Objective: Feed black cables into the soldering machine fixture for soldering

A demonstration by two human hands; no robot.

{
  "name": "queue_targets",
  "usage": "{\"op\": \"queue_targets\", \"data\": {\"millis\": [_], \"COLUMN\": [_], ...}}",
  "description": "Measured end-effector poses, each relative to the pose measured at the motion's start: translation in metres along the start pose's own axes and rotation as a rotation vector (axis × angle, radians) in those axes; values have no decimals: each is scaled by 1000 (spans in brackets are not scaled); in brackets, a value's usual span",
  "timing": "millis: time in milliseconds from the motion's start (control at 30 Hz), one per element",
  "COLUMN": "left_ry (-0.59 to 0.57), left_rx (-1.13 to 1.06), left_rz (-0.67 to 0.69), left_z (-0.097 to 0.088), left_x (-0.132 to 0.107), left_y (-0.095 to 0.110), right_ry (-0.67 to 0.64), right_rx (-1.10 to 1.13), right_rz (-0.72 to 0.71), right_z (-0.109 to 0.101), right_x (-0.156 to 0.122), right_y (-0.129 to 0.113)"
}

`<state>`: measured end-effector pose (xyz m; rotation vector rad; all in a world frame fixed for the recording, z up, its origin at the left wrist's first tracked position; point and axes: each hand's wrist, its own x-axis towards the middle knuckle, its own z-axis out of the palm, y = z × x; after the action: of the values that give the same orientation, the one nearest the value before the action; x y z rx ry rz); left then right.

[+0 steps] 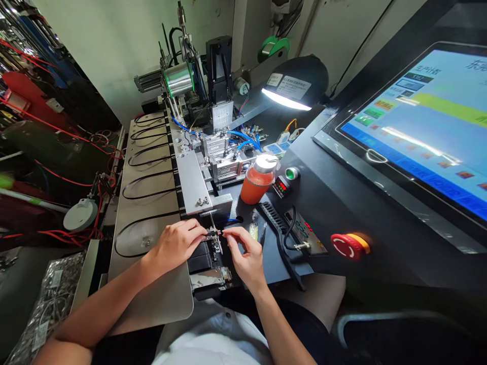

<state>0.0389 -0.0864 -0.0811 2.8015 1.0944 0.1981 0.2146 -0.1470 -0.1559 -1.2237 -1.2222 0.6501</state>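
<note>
My left hand (178,244) rests on the grey metal plate (152,213), its fingers curled and pressed on the end of a black cable (144,221) at a small black fixture (213,241). My right hand (243,251) comes from the right, with thumb and forefinger pinched on a tiny metal connector at the same fixture. The fingertips of both hands almost meet there. Several black cable loops lie in a row along the plate, running back toward the soldering machine (213,121).
An orange jar with a white lid (258,180) stands just behind the fixture. A red emergency stop button (348,246), a green button (292,173) and a large touchscreen (426,132) sit to the right. A lamp (292,86) shines above. Bagged parts (49,294) lie at the lower left.
</note>
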Motion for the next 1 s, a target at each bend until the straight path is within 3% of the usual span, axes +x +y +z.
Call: {"op": "queue_targets", "data": {"millis": [333, 1000], "left_ry": [-26, -81], "left_rx": [17, 71], "left_rz": [-16, -21], "left_z": [-1, -8], "left_x": [0, -5], "left_y": [-2, -6], "right_ry": [-72, -34], "right_rx": [40, 45], "right_rz": [137, 80], "right_z": [1, -2], "right_x": [3, 6], "right_y": [1, -7]}}
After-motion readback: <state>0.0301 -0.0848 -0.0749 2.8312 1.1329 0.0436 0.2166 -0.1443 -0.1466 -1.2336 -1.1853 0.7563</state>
